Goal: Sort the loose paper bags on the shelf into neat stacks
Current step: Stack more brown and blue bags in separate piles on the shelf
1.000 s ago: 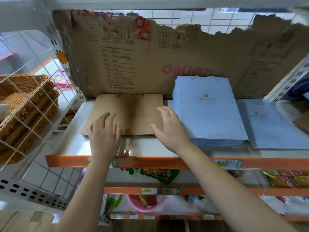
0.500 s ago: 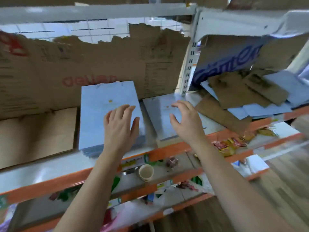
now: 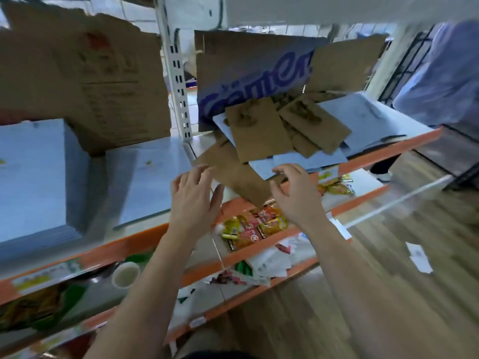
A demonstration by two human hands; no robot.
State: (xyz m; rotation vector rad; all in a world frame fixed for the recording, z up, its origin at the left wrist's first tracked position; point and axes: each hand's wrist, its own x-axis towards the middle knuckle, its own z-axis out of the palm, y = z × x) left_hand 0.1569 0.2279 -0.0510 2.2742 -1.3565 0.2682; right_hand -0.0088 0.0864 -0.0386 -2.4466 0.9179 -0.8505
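Frame is motion-blurred; print on the bags is unreadable. The tall blue stack [image 3: 31,177] is cut off at the left edge, and the lower blue stack [image 3: 147,182] lies just beside it on the shelf [image 3: 388,151].

Past the white upright [image 3: 178,81], the loose paper bags [image 3: 259,130] lie in an overlapping heap, brown ones tilted over pale blue ones. We cannot count them, as the lower layers are hidden. One brown bag [image 3: 238,177] overhangs the orange shelf edge. Torn cardboard [image 3: 254,71] with blue lettering stands behind the heap.

On the lower shelf are snack packets [image 3: 256,226] and a small cup [image 3: 126,275] (its contents cannot be made out).

The left grip [image 3: 194,200] is open, fingers spread, in front of the overhanging bag. The right grip [image 3: 295,198] is loosely curled and holds nothing. Its fingertips [image 3: 281,169] are at the near edge of a blue bag, and we cannot tell if they touch it.

Compared with half a second ago, the view has swung right. Both grips have left the blue stacks and now face the heap.
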